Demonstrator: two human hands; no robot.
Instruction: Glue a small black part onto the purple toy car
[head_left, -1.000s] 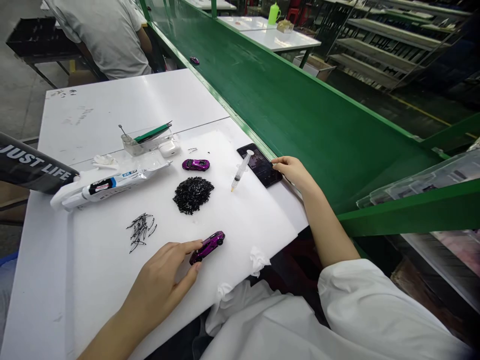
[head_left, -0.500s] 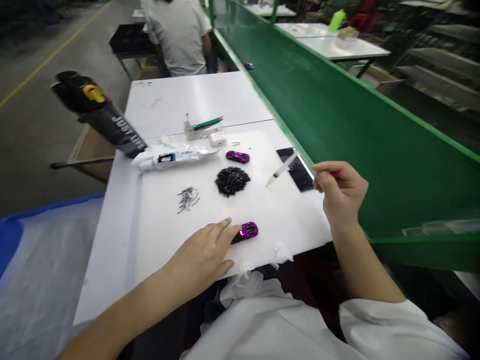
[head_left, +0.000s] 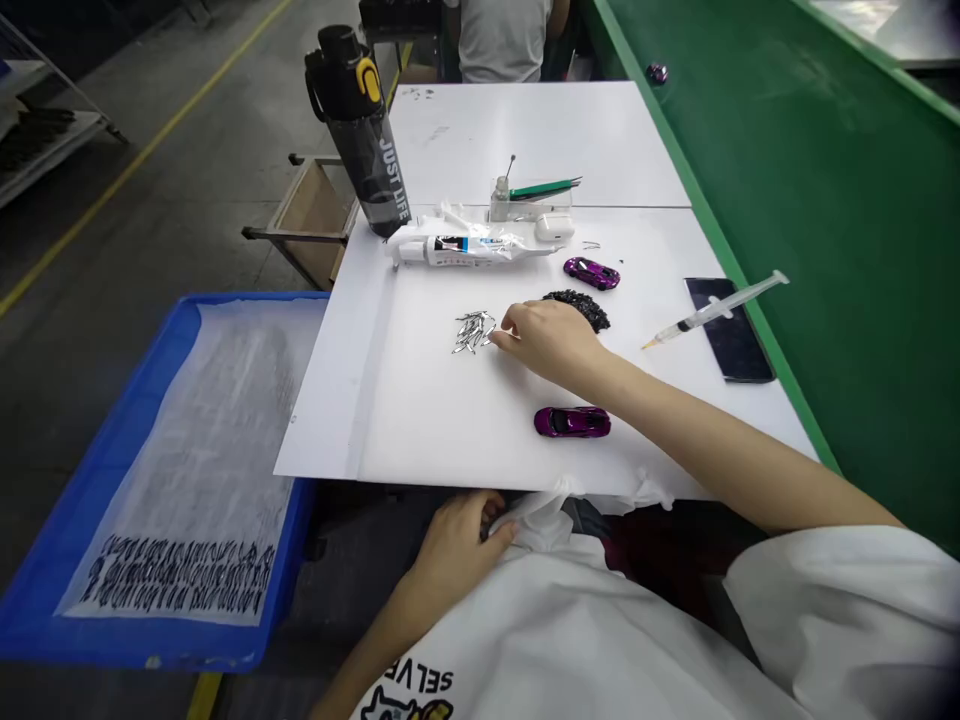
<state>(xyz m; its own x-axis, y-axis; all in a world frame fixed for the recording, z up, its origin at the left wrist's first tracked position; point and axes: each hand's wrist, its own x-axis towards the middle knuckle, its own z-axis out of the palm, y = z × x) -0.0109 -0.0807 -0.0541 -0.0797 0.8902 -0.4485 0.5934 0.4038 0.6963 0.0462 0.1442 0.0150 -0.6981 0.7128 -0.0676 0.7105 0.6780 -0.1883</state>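
My right hand point(head_left: 551, 342) reaches across the white board point(head_left: 420, 420), its fingers curled in a pinch at the edge of a small scatter of thin dark parts point(head_left: 472, 331). What the fingertips hold is too small to make out. Behind that hand, a heap of black parts point(head_left: 589, 304) is partly hidden. One purple toy car point(head_left: 572, 421) lies just under my right forearm, and a second purple car point(head_left: 592, 272) lies farther back. My left hand point(head_left: 459, 545) is below the table edge, fingers closed on white fabric point(head_left: 536, 515) at my lap.
A syringe point(head_left: 712, 310) rests across a dark phone point(head_left: 731, 330) by the green conveyor point(head_left: 832, 180). A glue tube point(head_left: 465, 247), a small holder with green tweezers point(head_left: 529, 192) and a black bottle point(head_left: 364, 130) stand at the back. A blue tray point(head_left: 150, 470) sits to the left. Another person point(head_left: 501, 35) sits beyond.
The view swung left and down. My right hand left the phone side and crossed to the scattered thin parts. My left hand let go of the near purple car and dropped to my lap.
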